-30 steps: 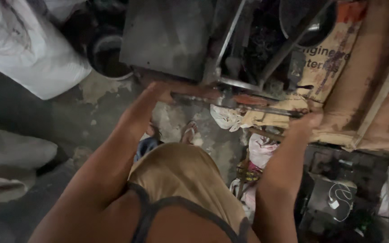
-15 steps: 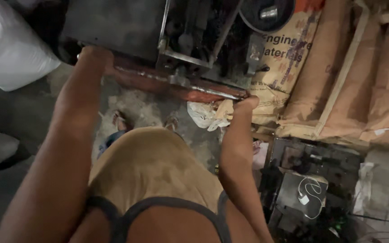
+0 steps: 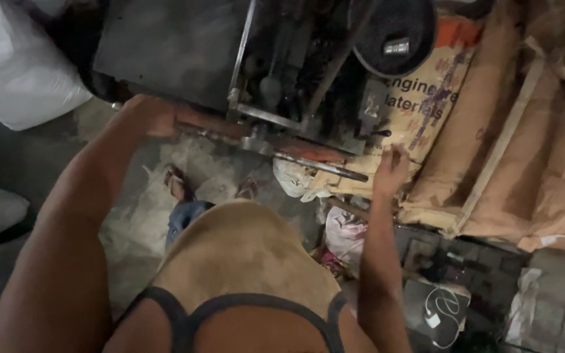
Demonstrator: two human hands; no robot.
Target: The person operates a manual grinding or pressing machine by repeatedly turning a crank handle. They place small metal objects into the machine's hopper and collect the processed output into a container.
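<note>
I look straight down at a dark metal machine (image 3: 165,46) with a long rusty bar (image 3: 282,147) across its front edge. My left hand (image 3: 148,114) is closed on the left end of that bar, next to the machine's flat dark plate. My right hand (image 3: 392,168) hangs just beyond the bar's right tip, fingers loosely curled, holding nothing that I can see. A round black wheel (image 3: 393,36) sits at the top of the machine, above my right hand. My feet in sandals (image 3: 176,183) stand below on the dusty floor.
A white sack (image 3: 14,72) lies at the upper left. Brown paper sacks (image 3: 531,137) with a wooden slat (image 3: 498,140) across them fill the right side. Below my right arm sit crumpled rags (image 3: 344,232) and a dark box with a white cable (image 3: 443,310).
My right hand has let go of the bar's right end and moved a little past it. The view has shifted so the machine sits further left; my left hand stays on the bar.
</note>
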